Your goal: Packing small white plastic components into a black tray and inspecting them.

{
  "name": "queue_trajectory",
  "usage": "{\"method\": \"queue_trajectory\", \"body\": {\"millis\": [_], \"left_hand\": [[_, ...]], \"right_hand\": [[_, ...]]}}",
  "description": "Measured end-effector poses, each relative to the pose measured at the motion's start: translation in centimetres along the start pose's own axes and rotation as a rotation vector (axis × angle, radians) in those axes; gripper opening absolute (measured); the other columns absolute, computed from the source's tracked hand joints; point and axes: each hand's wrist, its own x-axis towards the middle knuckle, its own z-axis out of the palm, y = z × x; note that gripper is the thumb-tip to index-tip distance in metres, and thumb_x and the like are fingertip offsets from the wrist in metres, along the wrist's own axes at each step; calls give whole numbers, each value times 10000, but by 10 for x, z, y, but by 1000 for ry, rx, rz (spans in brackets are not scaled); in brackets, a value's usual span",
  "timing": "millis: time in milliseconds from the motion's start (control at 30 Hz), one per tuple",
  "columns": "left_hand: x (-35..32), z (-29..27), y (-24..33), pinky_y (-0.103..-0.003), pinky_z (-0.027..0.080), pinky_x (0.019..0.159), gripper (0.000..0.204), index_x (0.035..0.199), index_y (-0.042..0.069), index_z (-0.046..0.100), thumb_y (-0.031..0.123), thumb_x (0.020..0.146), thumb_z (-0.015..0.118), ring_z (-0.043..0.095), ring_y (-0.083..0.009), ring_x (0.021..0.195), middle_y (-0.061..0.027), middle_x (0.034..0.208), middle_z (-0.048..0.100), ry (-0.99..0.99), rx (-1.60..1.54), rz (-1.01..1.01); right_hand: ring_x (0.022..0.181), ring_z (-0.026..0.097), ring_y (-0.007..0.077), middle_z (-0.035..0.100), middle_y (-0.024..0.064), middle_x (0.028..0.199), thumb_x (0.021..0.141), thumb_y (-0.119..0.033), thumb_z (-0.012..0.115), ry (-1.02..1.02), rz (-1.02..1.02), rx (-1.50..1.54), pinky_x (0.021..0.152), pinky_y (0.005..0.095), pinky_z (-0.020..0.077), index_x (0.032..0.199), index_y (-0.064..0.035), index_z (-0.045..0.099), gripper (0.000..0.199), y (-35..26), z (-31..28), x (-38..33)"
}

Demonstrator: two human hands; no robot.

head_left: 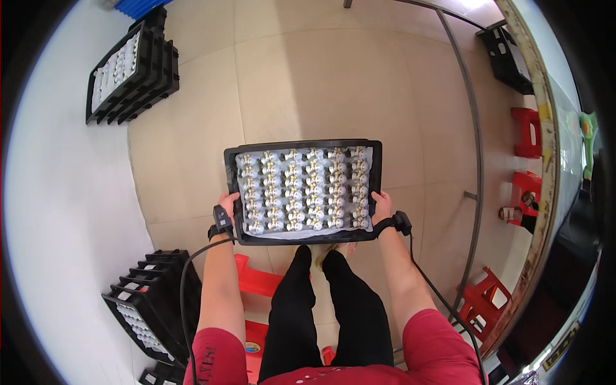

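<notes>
A: Hands?
B: Left hand (228,206) grips the tray (303,146) at its 9 o'clock edge, right hand (382,206) clamps the 3 o'clock edge.
A: Tray where?
B: Held level above the floor (289,77), centre frame, full of small metal parts (301,189). Stacked trays (135,70) at 10 o'clock.

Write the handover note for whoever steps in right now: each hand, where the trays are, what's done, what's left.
Left hand: gripping the left edge of the black tray.
Right hand: gripping its right edge.
The tray is held level above the tiled floor, full of rows of small white and metal parts on a white liner.
Done: tray lifted and carried.
Left: setting it down; stacks of black trays stand along the left wall, far and near.
</notes>
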Motion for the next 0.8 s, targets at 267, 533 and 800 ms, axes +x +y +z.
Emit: {"method": "queue_trajectory", "body": {"millis": [267,533,800], "left_hand": [[-70,-69,32,-343,400,888,435,1105,-34,521,231,766,578,544,-252,975,-112,1106,571,-166,-406,209],[-419,-208,138,-347,380,937,440,991,-44,568,274,692,619,545,-262,878,-126,1033,581,129,26,-219],[-589,-179,68,-361,403,863,418,974,-20,566,262,671,627,534,-243,823,-102,929,557,170,60,-89]], "right_hand": [[859,498,178,531,68,900,692,-75,601,-172,91,87,749,350,425,943,-12,516,273,-81,-8,-70],[883,496,198,547,105,947,653,-134,627,-533,459,143,727,345,394,945,6,543,334,-234,-110,-454],[1247,282,243,325,160,1323,667,-183,669,-800,362,121,987,340,248,1286,8,306,742,-237,-289,-585]]}}
